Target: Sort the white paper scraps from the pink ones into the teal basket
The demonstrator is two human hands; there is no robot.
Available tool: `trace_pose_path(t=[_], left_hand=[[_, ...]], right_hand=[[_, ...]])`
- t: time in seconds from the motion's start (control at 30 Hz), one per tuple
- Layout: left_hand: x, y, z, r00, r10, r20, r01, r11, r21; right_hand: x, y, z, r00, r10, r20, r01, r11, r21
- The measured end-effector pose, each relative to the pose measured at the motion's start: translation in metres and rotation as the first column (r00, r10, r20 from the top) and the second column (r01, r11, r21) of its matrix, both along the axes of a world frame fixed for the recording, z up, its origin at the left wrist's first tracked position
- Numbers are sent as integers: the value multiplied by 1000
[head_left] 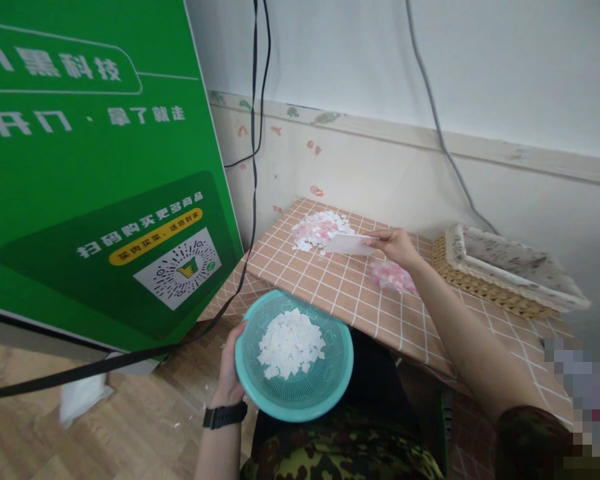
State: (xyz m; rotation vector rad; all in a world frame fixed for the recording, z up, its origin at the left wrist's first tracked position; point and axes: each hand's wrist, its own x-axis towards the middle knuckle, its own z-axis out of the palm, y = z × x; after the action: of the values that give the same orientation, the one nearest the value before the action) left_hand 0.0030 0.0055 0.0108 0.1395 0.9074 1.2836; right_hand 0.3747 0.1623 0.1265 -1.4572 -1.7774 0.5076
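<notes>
Pinching a white card, the right grip could scatter the scraps to its left by sweeping briskly; tilting the colander clasped in the left grip might spill its flakes.

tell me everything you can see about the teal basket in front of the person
The teal basket is round and shallow, with a smooth rim and finely slotted walls; it looks like plastic. Its open side faces up, and a heap of small white paper-like pieces lies inside, leaving bare basket around it. It sits just off the checked table's near edge. The left grip holds its left side; whether anything supports it underneath is hidden.
</notes>
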Motion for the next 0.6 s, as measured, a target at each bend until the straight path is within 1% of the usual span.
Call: trace_pose_path(t=[0.1, 0.3, 0.4, 0.5, 0.6], left_hand=[[0, 1, 0, 1000, -8, 16, 8, 1000, -11], [1, 1, 0, 1000, -1, 4, 1, 1000, -10], [1, 1, 0, 1000, -2, 14, 2, 1000, -14], [0, 1, 0, 1000, 8, 4, -8, 1000, -20], [0, 1, -1, 1000, -2, 2, 2, 999, -33]], right_hand=[[3, -3, 1, 1000, -7, 15, 8, 1000, -21], [4, -5, -2, 998, 30, -63, -35, 995, -91], [3, -5, -1, 996, 39, -86, -46, 996, -80], [1, -3, -1, 997, 44, -59, -47, 997, -53], [-2, -4, -3, 997, 75, -32, -78, 995, -70]])
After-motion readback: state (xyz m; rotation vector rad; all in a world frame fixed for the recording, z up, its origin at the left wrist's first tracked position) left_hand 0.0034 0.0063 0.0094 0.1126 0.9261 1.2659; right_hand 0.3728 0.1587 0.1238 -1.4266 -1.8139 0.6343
